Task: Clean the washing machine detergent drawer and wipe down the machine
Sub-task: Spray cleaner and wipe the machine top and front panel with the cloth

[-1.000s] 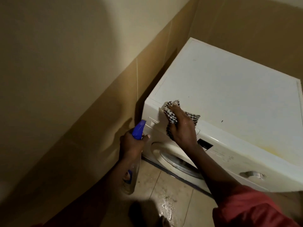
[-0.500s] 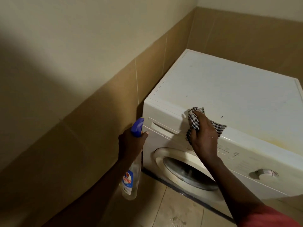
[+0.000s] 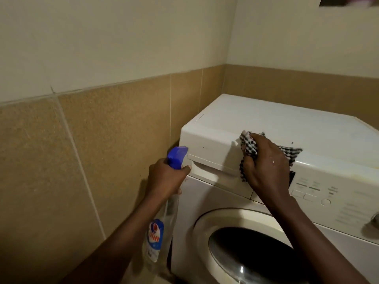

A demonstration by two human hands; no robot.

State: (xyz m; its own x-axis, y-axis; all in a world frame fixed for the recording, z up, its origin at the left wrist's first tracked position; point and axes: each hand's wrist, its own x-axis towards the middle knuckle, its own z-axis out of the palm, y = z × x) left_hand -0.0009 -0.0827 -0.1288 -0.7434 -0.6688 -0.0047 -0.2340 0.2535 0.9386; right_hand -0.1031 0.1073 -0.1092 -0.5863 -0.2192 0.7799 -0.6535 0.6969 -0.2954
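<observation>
The tan wall tiles (image 3: 102, 152) fill the left side, under a pale painted wall (image 3: 102, 37). Just right of them, the left hand (image 3: 166, 177) is closed around the neck of a clear spray bottle (image 3: 159, 232), its blue trigger head (image 3: 176, 158) sticking up above the fist and pointing toward the front of the machine. The bottle hangs down from the hand, beside the left edge of the white washing machine (image 3: 266, 117), with a blue and red label on its body. The thumb tip lies at the left end of the detergent drawer (image 3: 213, 167), which sits shut in the upper left corner of the machine's front panel, with its recessed grip showing as a slot.

Further right, the right hand (image 3: 266, 167) is curled over a black and white checked cloth (image 3: 249, 146), pressing it against the front upper edge of the machine at the right end of the drawer. Part of the cloth trails out to the right from under the hand, onto the top. Below both arms is the round door (image 3: 242, 249) with its dark glass. To the right of the hand are the control panel buttons (image 3: 309, 191), and a knob (image 3: 372, 224) shows at the frame's edge.
</observation>
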